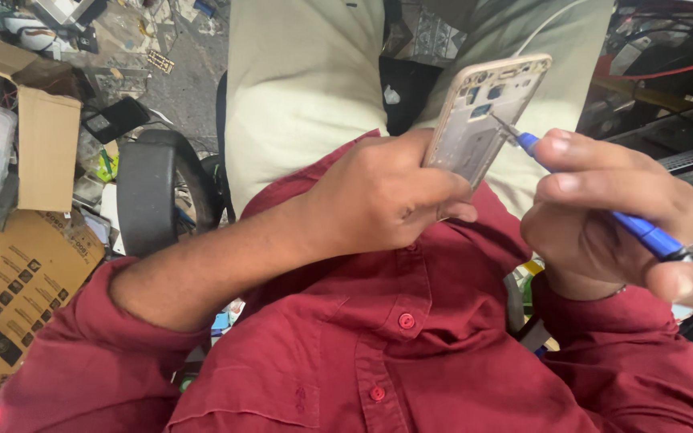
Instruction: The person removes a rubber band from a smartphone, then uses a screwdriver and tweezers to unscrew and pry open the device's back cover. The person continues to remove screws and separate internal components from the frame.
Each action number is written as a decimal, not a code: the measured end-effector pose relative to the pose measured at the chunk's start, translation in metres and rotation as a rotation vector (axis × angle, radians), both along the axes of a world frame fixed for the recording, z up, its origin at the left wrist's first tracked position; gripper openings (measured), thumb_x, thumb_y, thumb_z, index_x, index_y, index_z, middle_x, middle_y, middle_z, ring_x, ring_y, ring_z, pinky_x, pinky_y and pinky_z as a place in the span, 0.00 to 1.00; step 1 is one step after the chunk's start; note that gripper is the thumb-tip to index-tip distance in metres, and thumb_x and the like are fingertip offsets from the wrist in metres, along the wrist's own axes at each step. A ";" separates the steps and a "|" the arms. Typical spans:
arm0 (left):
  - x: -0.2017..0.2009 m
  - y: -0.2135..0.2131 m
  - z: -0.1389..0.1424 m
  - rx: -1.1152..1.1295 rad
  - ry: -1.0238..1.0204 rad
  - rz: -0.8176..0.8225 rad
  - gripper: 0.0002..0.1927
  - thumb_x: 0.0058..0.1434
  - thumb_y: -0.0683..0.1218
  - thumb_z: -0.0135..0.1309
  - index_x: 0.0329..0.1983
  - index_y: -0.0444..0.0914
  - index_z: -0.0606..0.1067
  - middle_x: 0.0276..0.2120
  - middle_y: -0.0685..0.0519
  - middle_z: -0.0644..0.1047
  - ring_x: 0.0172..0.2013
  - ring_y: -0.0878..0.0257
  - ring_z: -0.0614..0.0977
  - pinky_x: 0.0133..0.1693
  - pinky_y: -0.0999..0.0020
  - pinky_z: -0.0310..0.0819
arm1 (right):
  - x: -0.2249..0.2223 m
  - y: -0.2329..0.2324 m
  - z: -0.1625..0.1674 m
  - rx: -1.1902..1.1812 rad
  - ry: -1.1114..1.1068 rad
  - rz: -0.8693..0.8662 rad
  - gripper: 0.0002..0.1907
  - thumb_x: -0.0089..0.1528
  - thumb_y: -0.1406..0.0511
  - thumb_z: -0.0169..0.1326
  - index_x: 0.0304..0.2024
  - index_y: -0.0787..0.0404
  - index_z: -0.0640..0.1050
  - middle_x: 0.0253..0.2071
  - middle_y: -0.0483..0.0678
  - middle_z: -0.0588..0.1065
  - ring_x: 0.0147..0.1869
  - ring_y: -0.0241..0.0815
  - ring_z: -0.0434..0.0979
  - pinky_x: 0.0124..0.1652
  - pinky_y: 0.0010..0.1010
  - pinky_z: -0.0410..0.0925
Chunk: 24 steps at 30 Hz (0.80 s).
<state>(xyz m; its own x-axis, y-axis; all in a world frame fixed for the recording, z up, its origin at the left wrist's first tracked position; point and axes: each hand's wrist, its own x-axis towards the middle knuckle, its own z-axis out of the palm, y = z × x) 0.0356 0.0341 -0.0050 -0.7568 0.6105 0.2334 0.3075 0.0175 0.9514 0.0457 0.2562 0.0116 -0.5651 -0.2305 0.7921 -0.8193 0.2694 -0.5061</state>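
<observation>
Phone frame gripped upright in left hand; right hand closed around blue screwdriver, tip at screw near frame's upper edge. Step: screw work. Next move calls for steady tip seating.

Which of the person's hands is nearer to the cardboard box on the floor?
Left. The left hand holds the phone frame nearer the cardboard box. The right hand, with the blue screwdriver in its grip, is on the frame's far side.
</observation>
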 end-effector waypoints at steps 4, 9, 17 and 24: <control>0.000 0.005 0.000 -0.037 -0.097 0.014 0.10 0.60 0.49 0.69 0.41 0.42 0.81 0.34 0.48 0.75 0.31 0.54 0.81 0.34 0.61 0.75 | 0.003 -0.002 0.001 -0.028 -0.096 -0.154 0.31 0.66 0.77 0.54 0.64 0.47 0.60 0.45 0.58 0.72 0.39 0.56 0.80 0.41 0.41 0.79; -0.004 0.006 -0.001 -0.048 -0.155 0.054 0.09 0.63 0.51 0.67 0.41 0.44 0.82 0.32 0.51 0.76 0.31 0.57 0.80 0.36 0.65 0.75 | 0.006 0.008 0.002 0.130 0.032 -0.252 0.21 0.66 0.72 0.54 0.59 0.54 0.66 0.47 0.54 0.67 0.42 0.45 0.77 0.44 0.40 0.81; -0.002 0.004 0.000 -0.040 -0.180 -0.029 0.09 0.62 0.51 0.68 0.41 0.45 0.83 0.31 0.51 0.75 0.27 0.59 0.80 0.31 0.66 0.74 | 0.020 0.006 -0.002 -0.004 -0.072 -0.328 0.33 0.59 0.71 0.57 0.64 0.46 0.63 0.40 0.52 0.66 0.33 0.49 0.75 0.47 0.41 0.77; 0.000 0.004 0.001 -0.013 -0.192 -0.024 0.09 0.62 0.51 0.67 0.42 0.45 0.83 0.33 0.51 0.76 0.28 0.61 0.81 0.31 0.67 0.75 | 0.030 0.015 -0.033 -0.109 -0.035 -0.378 0.39 0.64 0.74 0.46 0.74 0.43 0.51 0.47 0.58 0.73 0.38 0.57 0.81 0.57 0.52 0.74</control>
<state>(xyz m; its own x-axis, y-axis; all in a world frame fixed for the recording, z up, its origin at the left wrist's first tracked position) 0.0357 0.0382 -0.0039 -0.7720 0.6308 0.0779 0.1205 0.0249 0.9924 0.0761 0.2711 -0.0209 -0.6215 0.0833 0.7789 -0.6543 0.4916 -0.5746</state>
